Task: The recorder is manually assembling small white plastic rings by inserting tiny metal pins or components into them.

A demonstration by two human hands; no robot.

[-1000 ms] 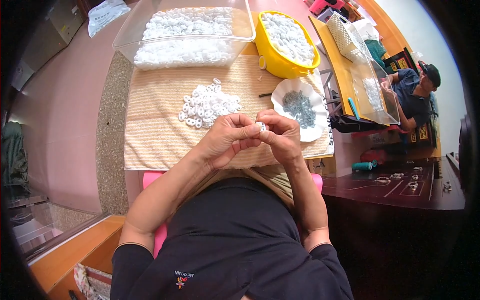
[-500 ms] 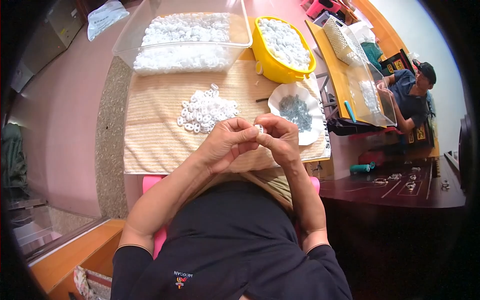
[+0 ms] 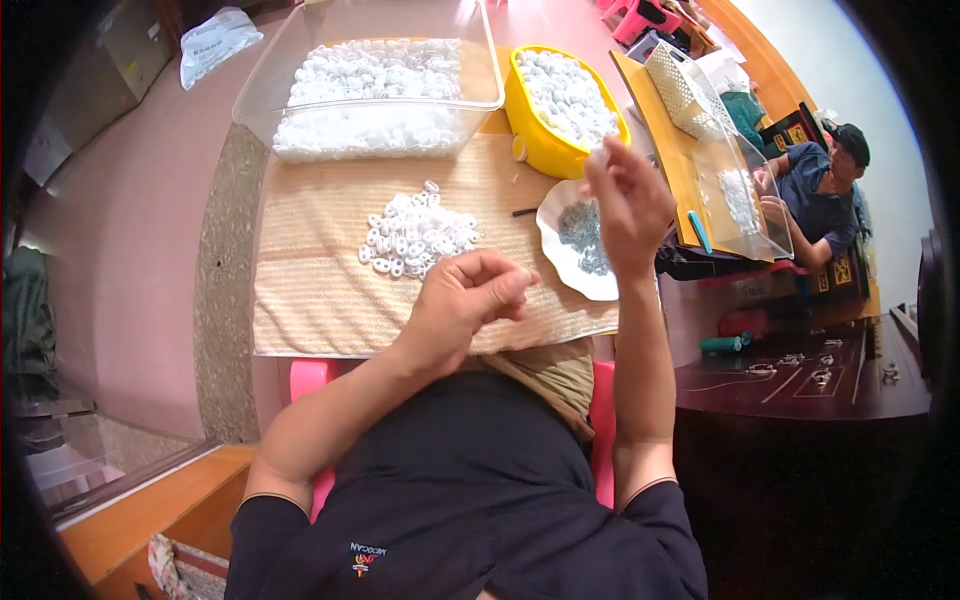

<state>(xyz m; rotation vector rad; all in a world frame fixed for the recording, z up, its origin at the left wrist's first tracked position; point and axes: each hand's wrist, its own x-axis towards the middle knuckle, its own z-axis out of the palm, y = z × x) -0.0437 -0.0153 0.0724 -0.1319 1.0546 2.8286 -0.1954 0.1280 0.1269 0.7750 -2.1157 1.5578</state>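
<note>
My left hand (image 3: 462,305) is closed in a pinch above the near part of the towel-covered table. Whatever lies between its thumb and forefinger is too small to name. My right hand (image 3: 632,205) is raised at the near right edge of the yellow tub (image 3: 545,142), its fingers bent together and a little blurred; what they hold cannot be made out. White plastic pieces (image 3: 558,90) fill that tub. Left of it, small white oval pieces with holes lie in a loose pile (image 3: 415,230). Partly behind my right forearm, a white scalloped dish (image 3: 552,250) holds small greyish, clear-looking parts (image 3: 580,232).
A large clear bin (image 3: 370,104) of white pieces stands at the table's far left. A short dark stick (image 3: 525,212) lies by the dish. At right, a co-worker (image 3: 825,195) sits at another table with a clear bin (image 3: 745,205) and a white basket (image 3: 685,85).
My hands were together, pinching a small white piece. Now they are apart: the right has swung up and right to the yellow tub, while the left stays near its earlier place.
</note>
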